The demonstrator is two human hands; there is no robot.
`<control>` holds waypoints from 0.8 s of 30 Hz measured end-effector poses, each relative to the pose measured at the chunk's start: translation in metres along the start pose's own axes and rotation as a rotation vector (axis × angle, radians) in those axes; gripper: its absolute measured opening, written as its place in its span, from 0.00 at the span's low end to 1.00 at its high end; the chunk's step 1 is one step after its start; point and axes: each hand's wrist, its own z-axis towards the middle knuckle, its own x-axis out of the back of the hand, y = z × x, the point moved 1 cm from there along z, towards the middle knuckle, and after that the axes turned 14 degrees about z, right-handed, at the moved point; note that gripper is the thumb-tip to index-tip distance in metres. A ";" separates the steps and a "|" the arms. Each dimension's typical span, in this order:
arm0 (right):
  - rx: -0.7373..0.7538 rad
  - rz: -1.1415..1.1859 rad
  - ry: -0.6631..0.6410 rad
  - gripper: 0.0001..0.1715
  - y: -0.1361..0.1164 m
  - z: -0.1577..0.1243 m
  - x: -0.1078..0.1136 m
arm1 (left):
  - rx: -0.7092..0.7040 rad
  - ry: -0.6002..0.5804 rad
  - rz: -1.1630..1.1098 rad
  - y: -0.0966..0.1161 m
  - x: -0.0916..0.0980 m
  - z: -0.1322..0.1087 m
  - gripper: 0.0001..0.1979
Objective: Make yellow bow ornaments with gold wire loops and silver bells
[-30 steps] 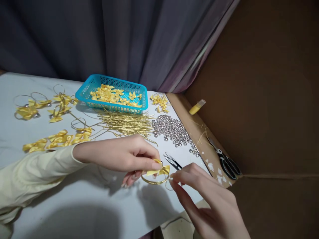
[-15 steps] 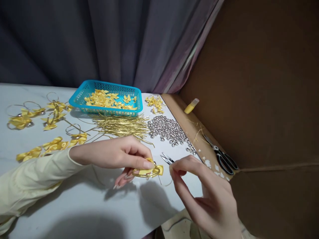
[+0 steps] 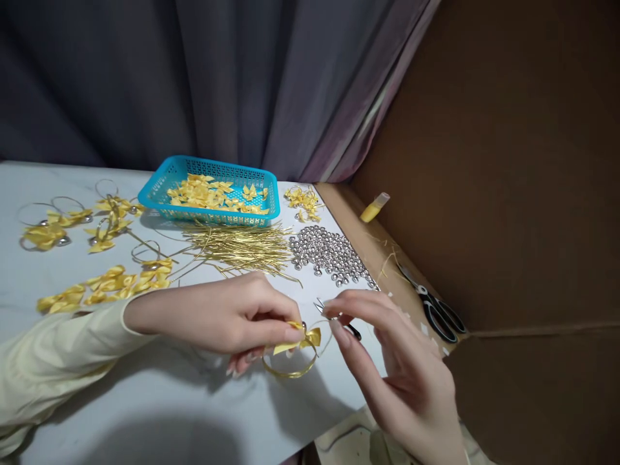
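My left hand [image 3: 232, 316] pinches a small yellow ribbon bow [image 3: 300, 340] tied to a gold wire ring [image 3: 290, 368], held just above the white table [image 3: 145, 400]. My right hand [image 3: 392, 361] hovers right beside the bow, fingers curved and apart, fingertips close to the wire's loose end. Small thread snips [image 3: 334, 316] lie on the table partly under my right fingers.
A blue basket [image 3: 159, 194] of yellow bows stands at the back, with a bundle of gold wires [image 3: 237, 248] and a heap of silver beads [image 3: 329, 255] before it. Finished bow rings [image 3: 72, 223] lie left. Black scissors [image 3: 436, 310] and a yellow tube [image 3: 372, 208] rest on cardboard right.
My right hand has risen and moved left over the snips, fingers spreading near the bow. The left hand has tilted the ring downward a little.
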 end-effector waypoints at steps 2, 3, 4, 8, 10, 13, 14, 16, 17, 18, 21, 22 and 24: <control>0.009 -0.072 -0.083 0.21 -0.003 0.001 0.001 | -0.009 0.011 0.029 0.000 -0.001 0.000 0.14; 0.022 -0.097 -0.120 0.22 -0.004 0.001 0.001 | -0.016 0.015 0.040 0.000 -0.001 0.001 0.15; 0.036 -0.115 -0.148 0.22 -0.005 0.001 0.001 | -0.024 0.020 0.052 0.001 -0.001 0.001 0.15; 0.079 -0.161 -0.176 0.25 -0.003 0.002 -0.002 | -0.048 0.051 0.115 0.001 -0.001 0.001 0.15; 0.098 -0.195 -0.179 0.27 -0.001 0.002 -0.003 | -0.062 0.082 0.155 0.002 -0.001 0.001 0.15; 0.147 -0.254 -0.156 0.27 0.001 0.000 -0.004 | -0.070 0.116 0.199 0.003 -0.002 0.001 0.15; 0.167 -0.271 -0.136 0.27 0.002 -0.001 -0.004 | -0.070 0.118 0.211 0.003 -0.002 0.001 0.15; 0.204 -0.292 -0.093 0.27 0.002 -0.004 -0.004 | -0.069 0.113 0.233 0.004 -0.002 0.001 0.15; 0.216 -0.295 -0.073 0.27 0.003 -0.005 -0.004 | -0.067 0.111 0.240 0.005 -0.002 0.001 0.15; 0.224 -0.293 -0.058 0.27 0.003 -0.005 -0.004 | -0.063 0.110 0.243 0.005 -0.002 0.001 0.14; 0.250 -0.261 -0.028 0.26 0.006 -0.006 -0.005 | -0.056 0.110 0.217 0.006 -0.002 0.001 0.14; 0.255 -0.247 -0.017 0.26 0.007 -0.006 -0.005 | -0.057 0.108 0.206 0.005 -0.002 0.001 0.14; 0.253 -0.218 0.011 0.26 0.008 -0.005 -0.005 | -0.058 0.104 0.193 0.004 -0.002 0.001 0.14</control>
